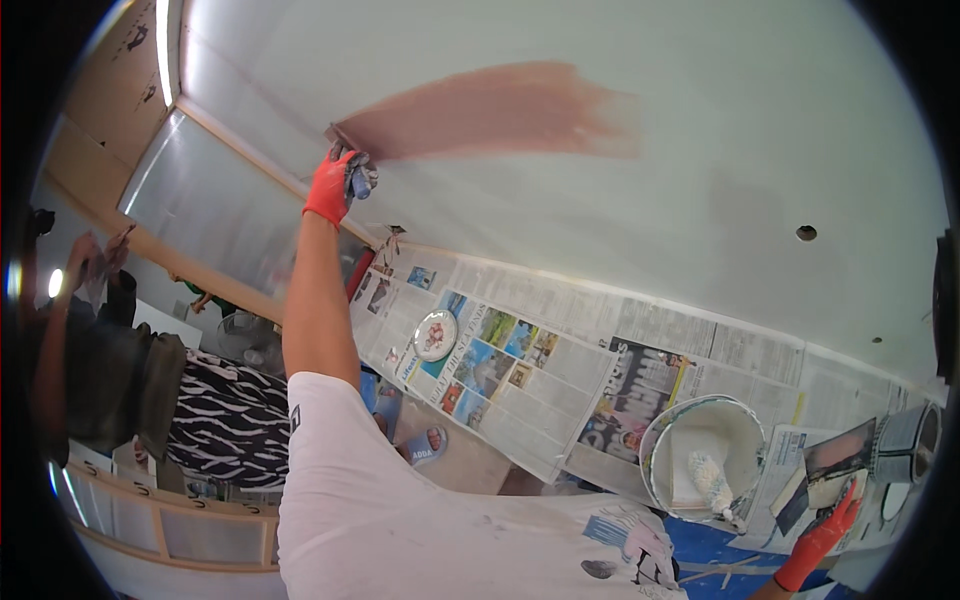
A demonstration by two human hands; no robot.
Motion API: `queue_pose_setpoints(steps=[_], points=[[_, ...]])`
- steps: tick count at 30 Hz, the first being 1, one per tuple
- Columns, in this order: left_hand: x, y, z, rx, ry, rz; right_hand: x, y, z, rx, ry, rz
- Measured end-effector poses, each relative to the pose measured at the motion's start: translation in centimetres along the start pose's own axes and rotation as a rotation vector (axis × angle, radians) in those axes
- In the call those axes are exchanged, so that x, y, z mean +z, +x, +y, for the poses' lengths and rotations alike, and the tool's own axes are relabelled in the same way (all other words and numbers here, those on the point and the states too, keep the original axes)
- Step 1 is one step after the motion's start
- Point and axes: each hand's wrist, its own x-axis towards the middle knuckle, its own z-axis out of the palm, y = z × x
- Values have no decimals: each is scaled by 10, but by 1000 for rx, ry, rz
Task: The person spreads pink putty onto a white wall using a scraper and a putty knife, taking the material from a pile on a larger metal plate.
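Note:
My left hand (330,187), in an orange-red glove with grey palm, reaches up to the pale wall (700,130). It is closed around a scraper (361,184) with a bluish handle, its blade against the wall. A wide reddish-brown band of coating (480,112) runs from the blade to the right, fading at its right end. Low at the right, my right hand (834,525), in the same kind of glove, holds a flat broad scraper (840,452) with dark and reddish-brown smears on its face. Part of its grip is hidden by the fingers.
Newspaper (540,400) covers the surface below the wall. On it stand a white bucket (655,440) with a paint roller (709,482), a small plate (436,336) and a grey tin (905,445). The wall has a hole (806,233). Another person (130,380) stands at the left.

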Motion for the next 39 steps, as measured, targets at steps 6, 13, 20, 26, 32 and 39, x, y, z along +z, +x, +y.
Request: queue_pose_setpoints(steps=[6,13,20,26,32,39], points=[[77,-41,21,-13,-35,-52,18,29,41,-114,99,32],[170,-81,40,-4,-23,-72,32,51,89,-128,160,16],[265,-115,38,74,-46,11,31,76,120,-154,208,41],[349,-141,51,124,25,19,48,96,140,-112,378,62],[413,-146,39,188,123,188,40,111,130,-231,360,108],[462,-215,54,212,267,121,56,96,114,-221,348,137]])
